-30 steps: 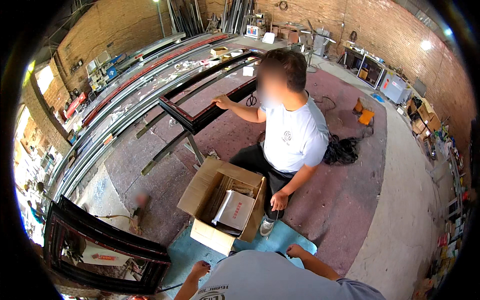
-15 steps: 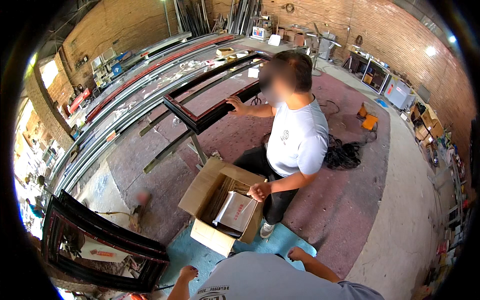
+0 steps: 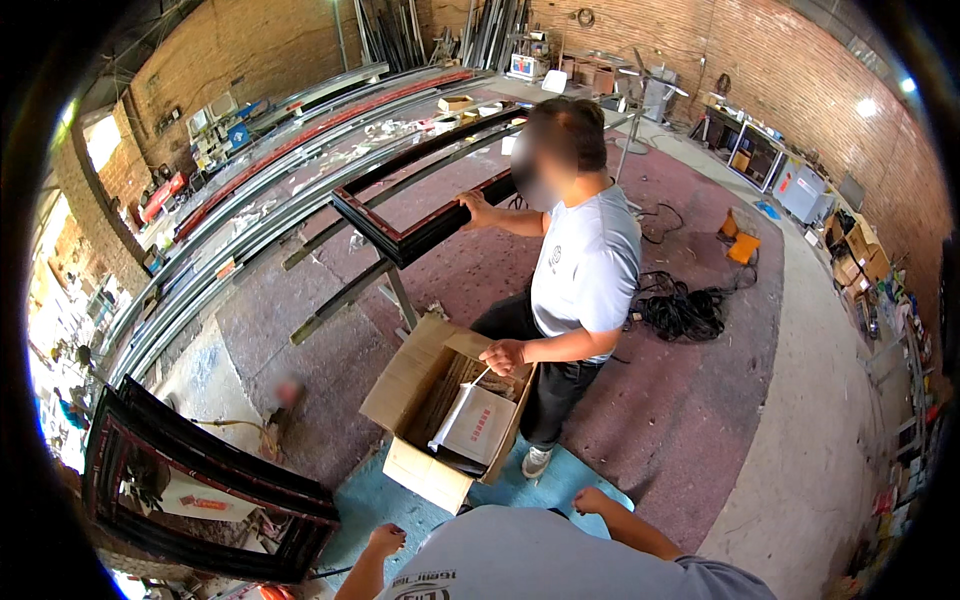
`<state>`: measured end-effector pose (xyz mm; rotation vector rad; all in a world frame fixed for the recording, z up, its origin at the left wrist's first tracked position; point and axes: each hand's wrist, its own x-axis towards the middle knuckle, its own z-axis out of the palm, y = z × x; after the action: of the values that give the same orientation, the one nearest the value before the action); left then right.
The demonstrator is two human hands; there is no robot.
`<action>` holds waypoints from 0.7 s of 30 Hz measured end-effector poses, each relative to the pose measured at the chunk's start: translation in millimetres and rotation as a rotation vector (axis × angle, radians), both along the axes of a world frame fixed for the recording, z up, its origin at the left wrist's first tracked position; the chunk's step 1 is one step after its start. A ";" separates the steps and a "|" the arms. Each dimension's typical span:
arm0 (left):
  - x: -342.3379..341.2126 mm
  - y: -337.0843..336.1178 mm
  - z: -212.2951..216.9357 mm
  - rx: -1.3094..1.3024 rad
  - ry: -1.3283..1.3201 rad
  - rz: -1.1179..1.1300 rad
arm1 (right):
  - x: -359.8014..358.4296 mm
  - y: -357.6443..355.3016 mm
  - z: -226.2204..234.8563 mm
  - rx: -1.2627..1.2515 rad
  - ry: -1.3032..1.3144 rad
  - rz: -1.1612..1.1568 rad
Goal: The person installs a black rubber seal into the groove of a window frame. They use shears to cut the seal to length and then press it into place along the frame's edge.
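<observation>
Risen since a second ago, the co-worker's hand (image 3: pixel 504 356) is over the open carton (image 3: pixel 425 475), just ahead of the wearer's left hand (image 3: pixel 387 540) and right hand (image 3: pixel 590 500). Both curl (whether fully closed, I cannot tell). Blue mat (image 3: pixel 575 484) shows beneath.

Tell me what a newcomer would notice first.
Probably the co-worker near the middle, one hand on the raised black frame. Next, the open cardboard box with a white package inside, just below the picture's centre. The wearer's left hand and right hand show near the lower edge, over a blue mat.
</observation>
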<state>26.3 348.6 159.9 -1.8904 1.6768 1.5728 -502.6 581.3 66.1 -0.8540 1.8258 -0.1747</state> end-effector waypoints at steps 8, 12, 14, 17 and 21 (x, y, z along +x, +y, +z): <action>25.0 -4.6 -32.1 -0.029 -0.031 -0.032 | -0.4 -1.7 11.7 0.027 -0.054 -0.158; 36.8 -4.9 -49.6 -0.023 0.009 -0.040 | -0.4 -9.3 8.8 -0.003 -0.062 -0.141; 27.3 -11.6 -54.3 -0.018 -0.032 -0.112 | -4.5 -8.1 11.8 -0.005 -0.052 -0.127; 24.2 -18.8 -58.7 -0.010 -0.027 -0.104 | -0.1 -19.9 30.2 -0.006 -0.052 -0.096; 15.9 -20.6 -56.9 -0.025 -0.076 -0.176 | 12.6 -33.8 76.5 0.061 0.011 -0.073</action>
<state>42.2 328.0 103.1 -1.7368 1.7835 1.4018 -490.1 547.5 142.6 -0.7477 1.8649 -0.1602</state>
